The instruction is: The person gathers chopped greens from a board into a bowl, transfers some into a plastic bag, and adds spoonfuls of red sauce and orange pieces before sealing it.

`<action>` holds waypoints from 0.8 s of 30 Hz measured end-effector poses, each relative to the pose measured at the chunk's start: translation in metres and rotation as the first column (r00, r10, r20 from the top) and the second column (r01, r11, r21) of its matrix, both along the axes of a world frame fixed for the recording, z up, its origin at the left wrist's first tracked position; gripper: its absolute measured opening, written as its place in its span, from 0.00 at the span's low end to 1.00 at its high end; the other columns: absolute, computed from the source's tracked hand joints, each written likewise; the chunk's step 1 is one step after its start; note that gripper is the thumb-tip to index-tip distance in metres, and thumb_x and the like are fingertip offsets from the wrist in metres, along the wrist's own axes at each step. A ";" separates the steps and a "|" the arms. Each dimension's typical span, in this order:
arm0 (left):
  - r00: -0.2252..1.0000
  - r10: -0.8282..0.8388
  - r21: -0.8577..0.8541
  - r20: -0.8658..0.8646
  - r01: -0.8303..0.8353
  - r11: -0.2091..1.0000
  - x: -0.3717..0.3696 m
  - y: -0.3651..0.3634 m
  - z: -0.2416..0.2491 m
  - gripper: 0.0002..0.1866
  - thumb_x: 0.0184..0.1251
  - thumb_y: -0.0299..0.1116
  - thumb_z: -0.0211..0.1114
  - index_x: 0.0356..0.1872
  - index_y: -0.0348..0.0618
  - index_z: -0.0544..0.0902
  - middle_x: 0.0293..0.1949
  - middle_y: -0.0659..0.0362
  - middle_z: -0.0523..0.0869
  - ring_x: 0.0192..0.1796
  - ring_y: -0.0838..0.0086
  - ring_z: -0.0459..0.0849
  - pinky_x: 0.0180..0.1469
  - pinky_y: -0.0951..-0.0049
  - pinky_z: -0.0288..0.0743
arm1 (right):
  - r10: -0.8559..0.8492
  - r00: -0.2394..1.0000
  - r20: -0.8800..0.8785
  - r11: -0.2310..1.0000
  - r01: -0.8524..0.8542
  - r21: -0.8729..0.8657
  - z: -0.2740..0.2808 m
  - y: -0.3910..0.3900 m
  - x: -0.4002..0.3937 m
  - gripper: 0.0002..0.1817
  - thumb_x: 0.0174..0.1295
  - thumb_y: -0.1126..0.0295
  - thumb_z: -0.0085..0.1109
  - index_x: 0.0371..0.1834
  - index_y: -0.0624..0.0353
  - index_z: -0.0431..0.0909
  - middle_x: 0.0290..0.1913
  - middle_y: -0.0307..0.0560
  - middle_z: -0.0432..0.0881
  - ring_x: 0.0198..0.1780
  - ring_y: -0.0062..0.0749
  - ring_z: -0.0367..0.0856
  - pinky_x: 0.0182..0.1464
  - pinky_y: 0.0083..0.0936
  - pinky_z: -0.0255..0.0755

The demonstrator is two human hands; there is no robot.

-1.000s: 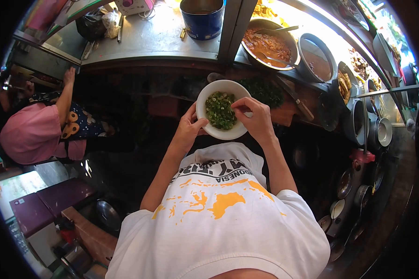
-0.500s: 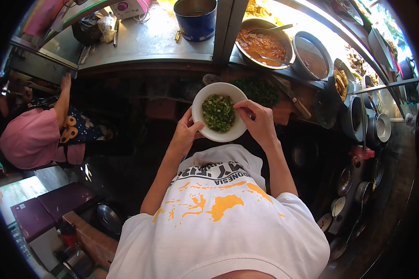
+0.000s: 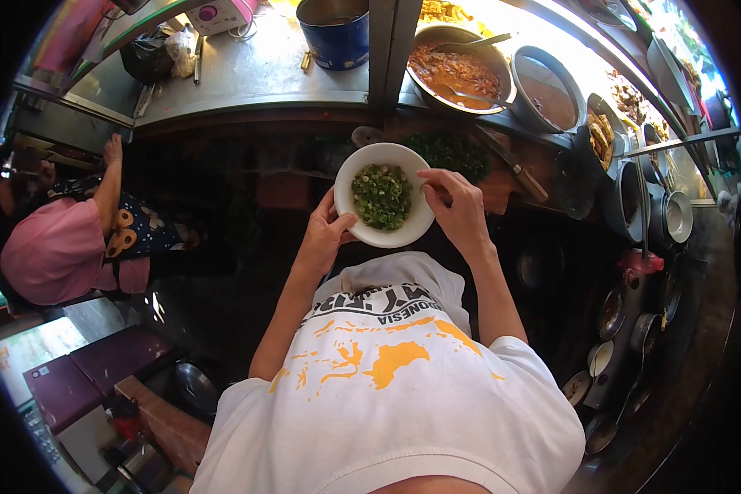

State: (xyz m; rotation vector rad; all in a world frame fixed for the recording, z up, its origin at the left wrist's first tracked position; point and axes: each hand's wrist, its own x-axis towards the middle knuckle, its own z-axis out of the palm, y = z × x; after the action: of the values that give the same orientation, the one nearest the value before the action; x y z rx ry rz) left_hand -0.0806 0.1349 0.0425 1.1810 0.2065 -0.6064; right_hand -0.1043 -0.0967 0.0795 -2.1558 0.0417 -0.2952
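Note:
A white bowl (image 3: 347,224) of chopped green leaves, probably scallions (image 3: 381,196), is held up in front of my shirt. My left hand (image 3: 323,235) grips its left side, thumb over the rim and the other fingers mostly hidden beneath. At the right rim is my right hand (image 3: 455,206), its bent fingertips over the edge and its thumb a little apart from them. Nothing shows between those fingers. Behind the bowl, a heap of green leaves (image 3: 449,156) lies in shadow, with a knife (image 3: 528,181) to its right.
A blue pot (image 3: 333,37) stands on the metal counter (image 3: 247,78). To the right are a pan of reddish food (image 3: 461,74) with spoons and a pot of brown liquid (image 3: 547,90). Several pans and ladles line the far right. Another person in pink (image 3: 58,247) works at left.
My right thumb and fingers have parted slightly from a pinch at the rim. The bowl sits slightly further left in view, and the counter has shifted left with the camera.

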 end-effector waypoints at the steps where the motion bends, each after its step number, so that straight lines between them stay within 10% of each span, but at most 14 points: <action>1: 1.000 0.004 -0.002 0.001 -0.004 1.000 0.000 -0.001 0.000 0.34 0.61 0.21 0.58 0.72 0.45 0.64 0.53 0.57 0.81 0.49 0.75 0.85 0.48 0.69 0.86 | 0.013 1.000 -0.012 1.000 -0.013 -0.006 0.000 -0.002 0.000 0.08 0.61 0.80 0.59 0.41 0.61 0.85 0.39 0.45 0.85 0.35 0.24 0.84 0.38 0.20 0.78; 12: 1.000 0.001 0.010 0.020 -0.001 1.000 -0.001 -0.006 0.002 0.34 0.60 0.21 0.58 0.71 0.44 0.64 0.55 0.56 0.81 0.50 0.74 0.85 0.48 0.69 0.86 | 0.031 0.992 -0.121 0.960 0.004 0.279 0.006 -0.003 0.000 0.08 0.61 0.82 0.59 0.41 0.62 0.84 0.38 0.41 0.86 0.38 0.20 0.85 0.42 0.17 0.78; 24: 1.000 -0.004 0.007 0.010 0.004 1.000 -0.003 -0.008 -0.001 0.35 0.61 0.20 0.58 0.72 0.44 0.64 0.55 0.56 0.81 0.50 0.74 0.85 0.49 0.70 0.86 | 0.147 0.987 -0.070 0.989 -0.145 0.022 0.008 -0.003 0.001 0.15 0.60 0.81 0.59 0.51 0.60 0.83 0.51 0.52 0.84 0.43 0.36 0.87 0.47 0.26 0.79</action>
State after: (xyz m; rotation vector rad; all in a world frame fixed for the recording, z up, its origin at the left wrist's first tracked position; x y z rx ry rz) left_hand -0.0837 0.1271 0.0417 1.1913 0.1976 -0.6035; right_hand -0.1033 -0.1002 0.0872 -2.1390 -0.0726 -0.1323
